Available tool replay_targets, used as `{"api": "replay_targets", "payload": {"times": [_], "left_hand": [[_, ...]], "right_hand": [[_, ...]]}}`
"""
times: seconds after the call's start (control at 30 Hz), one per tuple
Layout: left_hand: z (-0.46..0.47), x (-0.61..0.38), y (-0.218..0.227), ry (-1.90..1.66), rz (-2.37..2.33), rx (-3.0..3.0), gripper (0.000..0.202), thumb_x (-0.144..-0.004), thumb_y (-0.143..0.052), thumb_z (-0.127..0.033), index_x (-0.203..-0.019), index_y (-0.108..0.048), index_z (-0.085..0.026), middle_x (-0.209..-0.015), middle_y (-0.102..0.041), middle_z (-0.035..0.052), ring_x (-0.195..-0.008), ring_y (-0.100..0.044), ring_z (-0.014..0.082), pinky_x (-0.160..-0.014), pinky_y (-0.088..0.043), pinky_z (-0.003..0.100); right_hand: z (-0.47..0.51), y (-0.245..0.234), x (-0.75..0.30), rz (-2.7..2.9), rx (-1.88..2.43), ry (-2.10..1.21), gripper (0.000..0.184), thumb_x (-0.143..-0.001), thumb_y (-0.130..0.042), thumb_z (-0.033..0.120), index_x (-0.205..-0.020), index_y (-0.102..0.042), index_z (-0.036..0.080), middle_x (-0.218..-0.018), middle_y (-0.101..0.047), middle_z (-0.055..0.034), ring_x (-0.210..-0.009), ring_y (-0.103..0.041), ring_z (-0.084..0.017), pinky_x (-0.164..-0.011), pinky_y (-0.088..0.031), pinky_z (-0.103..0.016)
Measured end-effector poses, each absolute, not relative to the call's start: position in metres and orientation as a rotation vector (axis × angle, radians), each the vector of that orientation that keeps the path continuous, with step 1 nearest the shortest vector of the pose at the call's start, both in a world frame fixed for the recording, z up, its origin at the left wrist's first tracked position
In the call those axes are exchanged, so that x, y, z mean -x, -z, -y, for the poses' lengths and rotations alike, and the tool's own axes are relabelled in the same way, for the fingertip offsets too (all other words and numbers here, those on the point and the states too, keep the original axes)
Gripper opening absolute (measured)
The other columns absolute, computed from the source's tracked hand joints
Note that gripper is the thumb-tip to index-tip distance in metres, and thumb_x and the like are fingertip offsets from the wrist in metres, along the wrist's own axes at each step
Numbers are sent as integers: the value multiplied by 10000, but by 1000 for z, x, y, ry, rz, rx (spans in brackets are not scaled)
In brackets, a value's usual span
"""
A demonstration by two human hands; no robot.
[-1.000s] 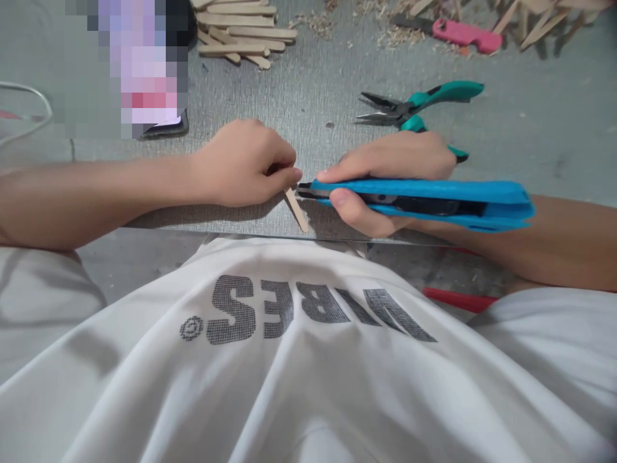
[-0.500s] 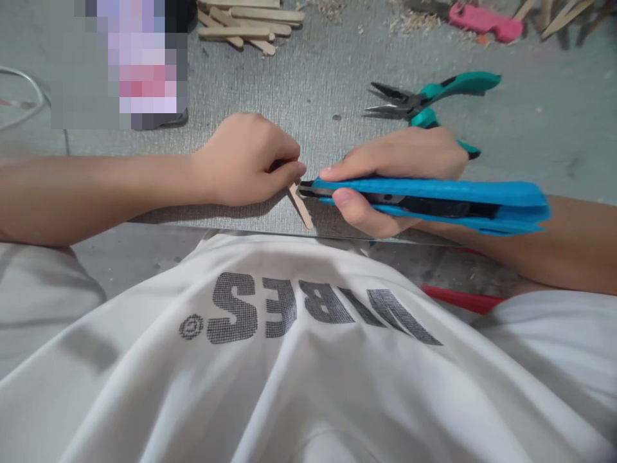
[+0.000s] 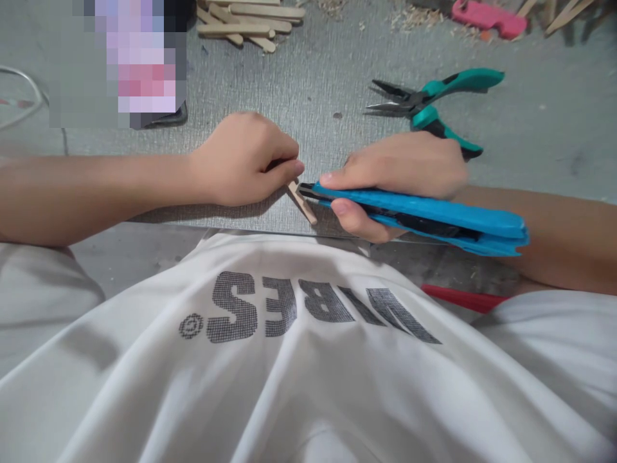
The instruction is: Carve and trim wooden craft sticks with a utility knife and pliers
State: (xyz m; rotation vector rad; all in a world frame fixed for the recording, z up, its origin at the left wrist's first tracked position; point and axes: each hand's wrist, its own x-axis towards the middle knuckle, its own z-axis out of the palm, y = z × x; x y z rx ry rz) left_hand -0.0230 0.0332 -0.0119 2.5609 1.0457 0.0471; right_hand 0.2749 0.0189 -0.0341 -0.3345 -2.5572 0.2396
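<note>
I pinch the stick [image 3: 303,204] in my left hand [image 3: 241,161]; my right hand [image 3: 400,173], at three o'clock, grips the knife [image 3: 419,212]. I'd cut shallow, clear of my fingertips.

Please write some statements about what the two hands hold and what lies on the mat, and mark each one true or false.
1. The left hand pinches a wooden stick on the grey mat. True.
2. The right hand holds a blue utility knife, its tip at the stick. True.
3. The right hand holds the pliers. False: they lie on the mat beyond that hand.
4. The pink cutter lies beside the left hand. False: it lies far off, top right.
5. A pile of wooden sticks lies at the top edge. True.
</note>
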Motion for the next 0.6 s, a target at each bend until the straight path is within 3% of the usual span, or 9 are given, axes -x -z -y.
{"api": "replay_targets", "payload": {"times": [0.13,0.3,0.47,0.6], "left_hand": [[-37,30,15,-54,-896,-2574,477,-1103,-436,-495,-862,-794,-293,-754,-730,89,-832,-701,292,-889,-502,485],[-39,35,13,-66,-810,-2545,424,-1089,-495,-471,-950,-864,-316,-747,-754,74,-919,-681,286,-1018,-536,468],[-37,34,5,21,-749,-2567,467,-1088,-427,-438,-900,-818,-266,-785,-742,95,-820,-568,249,-970,-506,484],[-35,35,5,28,-731,-2570,466,-1075,-405,-447,-847,-763,-255,-749,-683,82,-815,-562,241,-976,-475,513]], "right_hand": [[-22,35,-274,2528,256,-228,288,-1202,-630,373,-1454,-703,255,-991,-893,-15,-890,-869,-153,-855,-667,-258],[-23,32,-269,2504,141,-150,342,-1134,-746,282,-1465,-674,229,-1018,-882,-23,-850,-833,-157,-771,-622,-283],[-26,33,-274,2663,-43,-98,173,-1185,-711,291,-1353,-739,319,-884,-756,62,-733,-704,-147,-651,-503,-329],[-25,31,-273,2794,-31,-190,147,-1185,-706,234,-1279,-780,318,-847,-705,59,-669,-610,-137,-630,-465,-333]]}}
